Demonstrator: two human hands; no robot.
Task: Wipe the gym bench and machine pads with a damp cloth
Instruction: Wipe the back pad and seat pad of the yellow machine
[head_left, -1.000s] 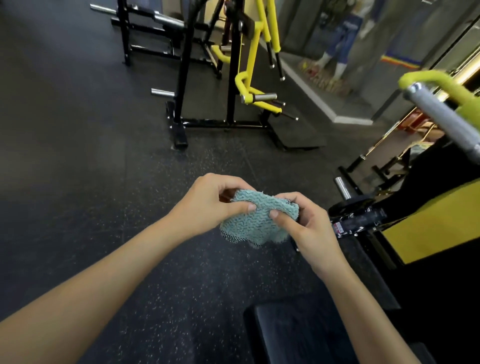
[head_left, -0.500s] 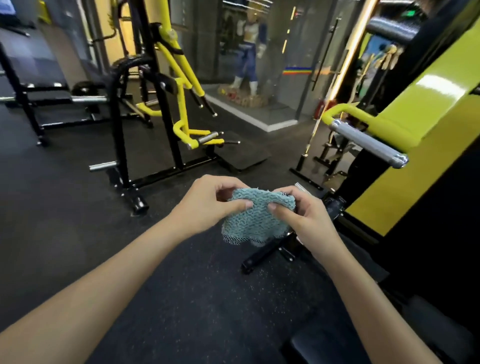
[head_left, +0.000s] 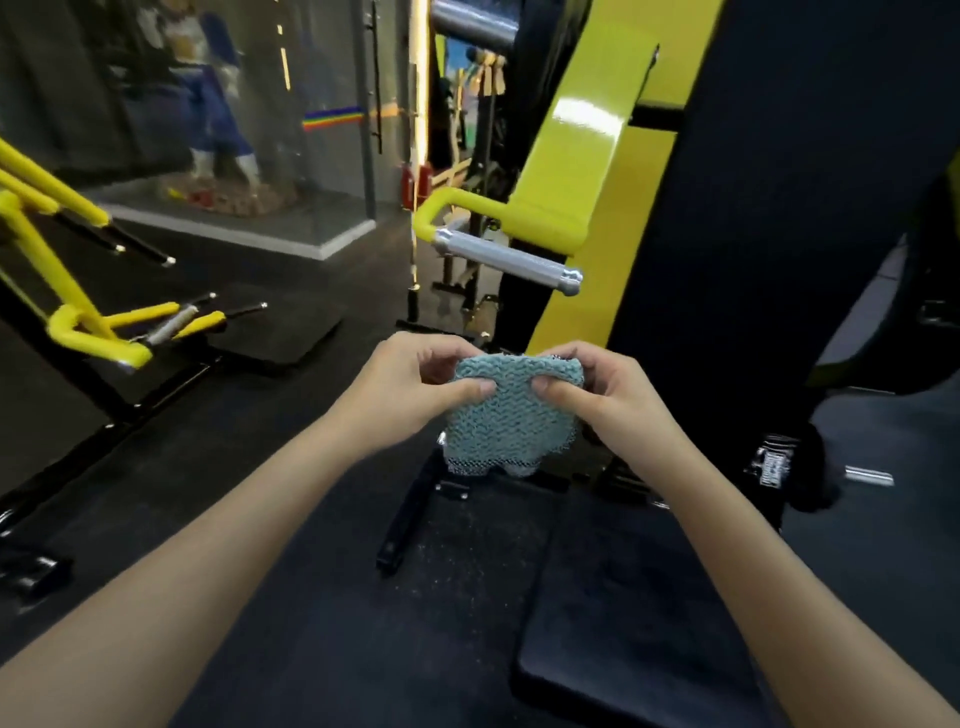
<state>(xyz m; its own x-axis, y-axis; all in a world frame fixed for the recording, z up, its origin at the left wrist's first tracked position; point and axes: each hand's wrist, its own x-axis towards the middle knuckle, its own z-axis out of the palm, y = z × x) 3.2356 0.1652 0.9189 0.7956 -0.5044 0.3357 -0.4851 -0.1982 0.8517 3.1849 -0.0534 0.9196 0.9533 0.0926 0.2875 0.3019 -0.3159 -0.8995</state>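
Cloth (head_left: 511, 415) pinched between left hand (head_left: 410, 392), right hand (head_left: 602, 397), above seat pad (head_left: 623, 597).

Speckled dark floor (head_left: 337, 623) beneath yellow gym machine (head_left: 571, 156)

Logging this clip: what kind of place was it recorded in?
A gym, most likely a weights room. A yellow-and-black machine with a steel handle and black seat pad stands just ahead, a second yellow-framed machine sits to the left, and the floor is dark speckled rubber.
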